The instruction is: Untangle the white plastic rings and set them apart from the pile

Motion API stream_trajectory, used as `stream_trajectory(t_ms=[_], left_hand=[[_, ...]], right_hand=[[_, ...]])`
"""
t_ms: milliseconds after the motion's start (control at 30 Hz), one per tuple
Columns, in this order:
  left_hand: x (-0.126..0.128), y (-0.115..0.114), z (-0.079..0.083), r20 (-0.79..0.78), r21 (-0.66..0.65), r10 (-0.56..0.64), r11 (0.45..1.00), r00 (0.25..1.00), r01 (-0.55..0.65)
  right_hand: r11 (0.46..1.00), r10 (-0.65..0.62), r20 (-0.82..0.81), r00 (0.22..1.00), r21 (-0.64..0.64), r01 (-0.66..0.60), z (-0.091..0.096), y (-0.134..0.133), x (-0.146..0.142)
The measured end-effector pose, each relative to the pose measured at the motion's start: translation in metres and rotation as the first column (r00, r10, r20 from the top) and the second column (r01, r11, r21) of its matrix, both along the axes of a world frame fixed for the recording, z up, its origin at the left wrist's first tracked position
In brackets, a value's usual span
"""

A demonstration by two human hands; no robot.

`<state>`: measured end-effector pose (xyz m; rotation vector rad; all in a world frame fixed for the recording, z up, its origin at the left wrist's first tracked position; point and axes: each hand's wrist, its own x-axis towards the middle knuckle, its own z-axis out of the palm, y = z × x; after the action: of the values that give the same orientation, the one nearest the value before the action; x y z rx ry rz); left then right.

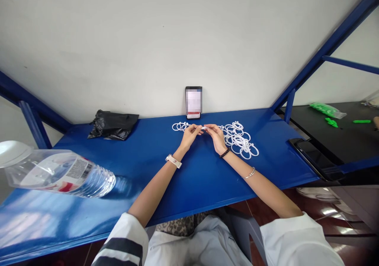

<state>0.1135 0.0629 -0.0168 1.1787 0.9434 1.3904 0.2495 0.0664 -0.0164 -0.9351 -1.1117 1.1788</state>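
Note:
My left hand point(190, 134) and my right hand point(216, 134) meet over the blue table point(148, 159), both pinching one small white plastic ring piece point(204, 128) between the fingertips. A tangled heap of white plastic rings point(241, 141) lies just right of my right hand. A short row of linked white rings point(180, 126) lies just left of my left hand. A watch sits on my left wrist, a dark bead bracelet and a thin bangle on my right arm.
A phone point(193, 102) leans upright against the wall behind my hands. A crumpled black bag point(112, 124) lies at the back left. A clear water bottle point(59, 174) lies near the left edge. A dark tablet point(310, 155) rests at the right edge, green parts point(327, 110) beyond.

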Motion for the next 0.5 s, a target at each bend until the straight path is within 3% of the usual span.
stream_trajectory(t_ms=[233,500], left_hand=[[-0.0001,-0.0008,-0.0007,0.006,0.03,-0.07,0.997,0.998,0.07],[-0.0006,0.0013,-0.0045,0.012,0.022,-0.085,0.996,0.996,0.085]], right_hand=[[1.0,-0.005,-0.082,0.997,-0.026,0.003,-0.0028,0.0026,0.001],[0.999,-0.053,0.01,0.999,0.008,0.053,-0.0075,0.0053,0.0022]])
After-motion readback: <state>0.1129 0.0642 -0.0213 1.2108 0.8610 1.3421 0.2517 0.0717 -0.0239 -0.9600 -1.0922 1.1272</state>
